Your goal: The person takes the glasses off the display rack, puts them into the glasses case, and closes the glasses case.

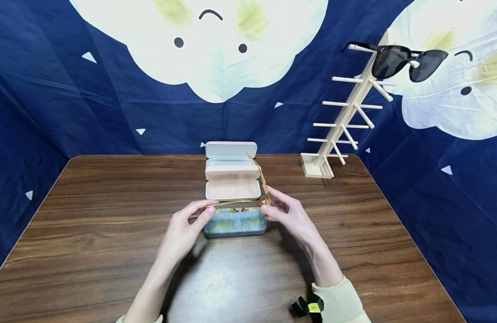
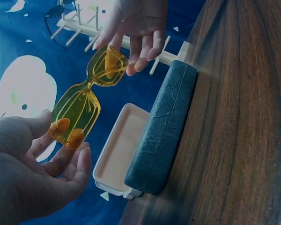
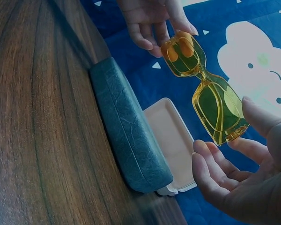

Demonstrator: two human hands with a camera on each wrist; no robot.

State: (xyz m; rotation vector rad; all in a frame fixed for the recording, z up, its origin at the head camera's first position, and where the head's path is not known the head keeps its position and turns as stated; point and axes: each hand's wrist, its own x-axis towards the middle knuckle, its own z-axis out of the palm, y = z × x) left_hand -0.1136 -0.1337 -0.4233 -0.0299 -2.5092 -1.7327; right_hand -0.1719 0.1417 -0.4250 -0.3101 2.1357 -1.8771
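Here, yellow glasses [image 2: 77, 112] held up over blue-green case [image 1: 235, 228], apart from it. Left hand [image 1: 190, 220] pinches one end of frame; right hand [image 1: 286, 210] pinches opposite end, near hinge. Open pale case [image 1: 232, 173] farther back. Far right: wooden stand [image 1: 358, 94], black sunglasses [image 1: 391, 63] on upper pegs.

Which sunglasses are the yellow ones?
The yellow sunglasses held in both hands: their frame is see-through yellow. The black pair, high on the wooden rack, has dark lenses instead.
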